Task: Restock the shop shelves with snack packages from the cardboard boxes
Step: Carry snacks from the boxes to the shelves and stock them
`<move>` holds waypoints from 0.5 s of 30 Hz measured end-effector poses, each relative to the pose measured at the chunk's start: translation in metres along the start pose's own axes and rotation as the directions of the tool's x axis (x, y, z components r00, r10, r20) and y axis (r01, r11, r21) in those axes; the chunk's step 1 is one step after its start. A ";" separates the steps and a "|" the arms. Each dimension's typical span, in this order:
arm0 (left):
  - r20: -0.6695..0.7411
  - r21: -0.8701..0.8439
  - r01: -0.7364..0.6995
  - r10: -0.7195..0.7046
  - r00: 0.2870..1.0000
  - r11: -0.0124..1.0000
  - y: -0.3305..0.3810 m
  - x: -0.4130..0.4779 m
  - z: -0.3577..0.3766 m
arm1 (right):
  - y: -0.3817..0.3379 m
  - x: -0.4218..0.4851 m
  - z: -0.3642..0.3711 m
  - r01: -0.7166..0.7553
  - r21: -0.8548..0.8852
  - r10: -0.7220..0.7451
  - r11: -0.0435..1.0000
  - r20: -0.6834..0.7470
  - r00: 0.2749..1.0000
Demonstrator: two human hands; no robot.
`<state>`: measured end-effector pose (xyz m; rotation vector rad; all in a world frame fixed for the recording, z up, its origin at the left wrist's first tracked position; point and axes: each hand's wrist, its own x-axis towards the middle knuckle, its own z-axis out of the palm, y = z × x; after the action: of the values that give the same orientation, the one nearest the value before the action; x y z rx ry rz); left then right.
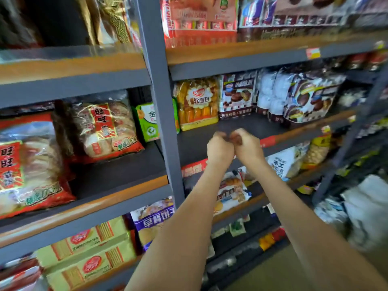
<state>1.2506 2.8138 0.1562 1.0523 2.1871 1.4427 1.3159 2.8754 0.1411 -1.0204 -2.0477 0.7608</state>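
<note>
My left hand (219, 149) and my right hand (247, 147) are raised side by side in front of the middle shelf (241, 127), knuckles touching, fingers curled inward. No package shows in either hand. Behind them on that shelf stand a yellow bread package (197, 103), a chocolate pie package (238, 95) and a cluster of dark pie bags (310, 99). A bare stretch of dark shelf board lies just beyond my hands. No cardboard box is in view.
A grey upright post (161, 101) splits the shelving. Left of it lie red rice cracker bags (105, 129) and a green pack (147, 120). Yellow biscuit packs (88, 255) fill a lower shelf. White bags (367, 206) sit on the floor at right.
</note>
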 end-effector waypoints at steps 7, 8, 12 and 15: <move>0.053 -0.043 -0.107 0.109 0.993 0.993 -0.022 -0.078 0.017 | 0.032 -0.087 -0.019 -0.151 0.223 0.164 0.963 -0.044 0.985; 0.068 -0.040 -0.067 0.070 0.995 0.997 -0.037 -0.090 0.018 | 0.037 -0.099 -0.014 -0.157 0.230 0.161 0.960 0.004 0.987; 0.058 0.007 0.226 -0.226 0.972 0.974 -0.120 -0.141 0.008 | 0.057 -0.146 0.026 -0.164 0.132 0.119 0.978 0.297 0.948; -0.018 0.077 0.436 -0.436 0.900 0.897 -0.179 -0.188 -0.017 | 0.060 -0.174 0.064 -0.110 0.039 0.076 0.993 0.495 0.865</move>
<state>1.2960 2.6273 -0.0198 0.5256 2.3038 1.1570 1.3649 2.7481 0.0014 -0.9606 -2.3905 1.2372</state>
